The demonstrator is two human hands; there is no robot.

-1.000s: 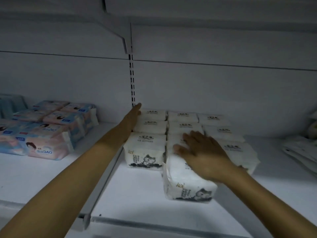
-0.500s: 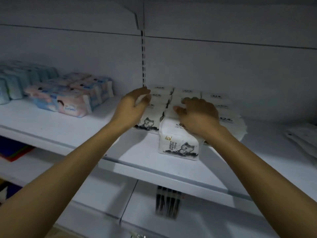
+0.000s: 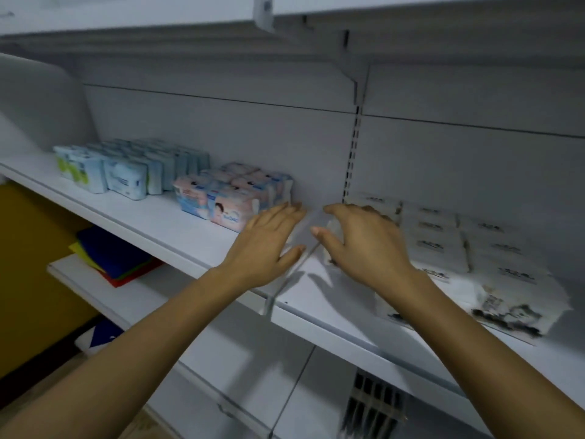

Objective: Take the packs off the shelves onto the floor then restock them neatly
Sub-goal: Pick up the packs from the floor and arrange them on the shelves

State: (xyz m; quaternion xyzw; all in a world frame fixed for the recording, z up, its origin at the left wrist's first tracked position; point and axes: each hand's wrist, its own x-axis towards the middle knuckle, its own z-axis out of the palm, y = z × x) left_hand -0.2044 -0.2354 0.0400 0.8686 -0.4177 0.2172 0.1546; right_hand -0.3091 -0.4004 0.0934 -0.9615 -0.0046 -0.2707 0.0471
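- Head view: the left hand hovers over the white shelf with its fingers straight and spread, holding nothing. Its fingertips are just beside the pink packs.
- The right hand is close beside it, the two thumbs near each other but apart. Its fingers are bent over the left edge of the white packs, and its thumb points left. A pack corner shows between thumb and fingers, but motion blur hides whether the hand grips it, so I cannot tell.
- The white packs lie flat on the shelf in rows right of the slotted upright and reach back to the rear wall. One front pack with a dark printed figure sits nearer the shelf's front edge, smeared by blur.
- The pink packs stand in a tight block left of the upright. Further left, blue-and-white packs stand upright in rows on the same shelf.
- On the lower shelf lies a stack of flat coloured items in blue, yellow, green and red.
- Below the right arm, a dark slatted grille shows.
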